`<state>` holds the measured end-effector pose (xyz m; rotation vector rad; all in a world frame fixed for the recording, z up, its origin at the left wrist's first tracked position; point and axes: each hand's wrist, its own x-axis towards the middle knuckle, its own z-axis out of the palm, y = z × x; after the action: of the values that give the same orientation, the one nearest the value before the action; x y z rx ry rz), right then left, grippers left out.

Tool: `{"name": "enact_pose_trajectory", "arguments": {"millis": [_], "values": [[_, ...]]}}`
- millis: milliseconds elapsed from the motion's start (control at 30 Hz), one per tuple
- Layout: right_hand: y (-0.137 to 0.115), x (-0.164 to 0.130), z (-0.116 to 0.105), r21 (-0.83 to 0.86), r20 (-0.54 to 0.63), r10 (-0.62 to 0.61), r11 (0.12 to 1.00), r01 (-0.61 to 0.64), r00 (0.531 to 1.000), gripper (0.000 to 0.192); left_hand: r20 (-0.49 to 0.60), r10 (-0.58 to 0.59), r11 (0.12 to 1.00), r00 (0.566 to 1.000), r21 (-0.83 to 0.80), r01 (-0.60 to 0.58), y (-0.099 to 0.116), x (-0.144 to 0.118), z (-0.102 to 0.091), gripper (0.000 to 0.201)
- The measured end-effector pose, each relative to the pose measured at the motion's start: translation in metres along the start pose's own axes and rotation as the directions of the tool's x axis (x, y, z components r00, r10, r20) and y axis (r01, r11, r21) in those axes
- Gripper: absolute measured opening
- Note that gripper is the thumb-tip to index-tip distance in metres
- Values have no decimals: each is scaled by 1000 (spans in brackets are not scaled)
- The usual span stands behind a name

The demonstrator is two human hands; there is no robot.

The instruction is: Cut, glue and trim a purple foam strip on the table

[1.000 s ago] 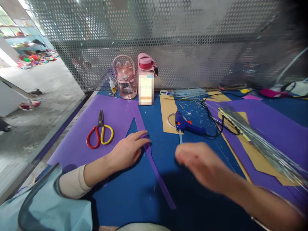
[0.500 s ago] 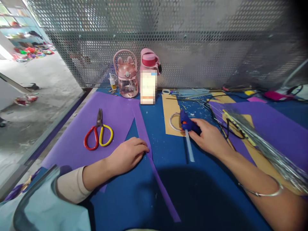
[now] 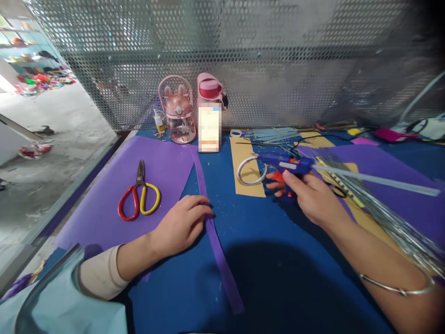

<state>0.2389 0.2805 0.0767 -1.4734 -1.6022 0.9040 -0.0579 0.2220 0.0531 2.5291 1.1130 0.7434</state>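
Head view: glue gun [image 3: 283, 163] is gripped by right hand [image 3: 309, 197]; nozzle should be aimed at strip [image 3: 215, 236], pinned at 9 o'clock under flat left hand [image 3: 182, 225].

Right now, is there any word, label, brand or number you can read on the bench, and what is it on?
None can be read.
Tall pink bottle: its label is blurred out.
Blue glue gun in the right hand: a pale sticker on its barrel, too small to read.
Small glue bottle: print too small.
Scissors: no marking visible.
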Motion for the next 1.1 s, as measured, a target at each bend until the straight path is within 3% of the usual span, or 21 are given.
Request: {"name": "enact_pose_trajectory", "arguments": {"millis": [100,300,467,567,633,800,1100], "values": [[-1,1,12,193,111,62,978,-83,992,38,-37,18,1000,999,-13,-18,5,6,0,24],[5,4,29,108,167,178,974,-197,970,40,13,45,998,999,38,-46,16,22,-10,23],[7,1,26,322,132,69,940,-109,989,41,53,-84,993,995,89,79,28,10,-21,25],[3,-3,19,399,63,-16,917,-11,998,37,97,-36,999,995,12,35,40,-8,-17,28],[-2,-7,13,383,86,-32,924,-3,996,36,162,69,998,984,-2,-69,51,-21,-10,31],[-13,-19,2,174,365,-73,985,9,928,36,395,186,971,900,66,-230,73,-39,6,26],[-20,-32,14,65,577,-26,998,-14,816,40,375,333,943,865,-124,-308,58,-34,2,25]]}}
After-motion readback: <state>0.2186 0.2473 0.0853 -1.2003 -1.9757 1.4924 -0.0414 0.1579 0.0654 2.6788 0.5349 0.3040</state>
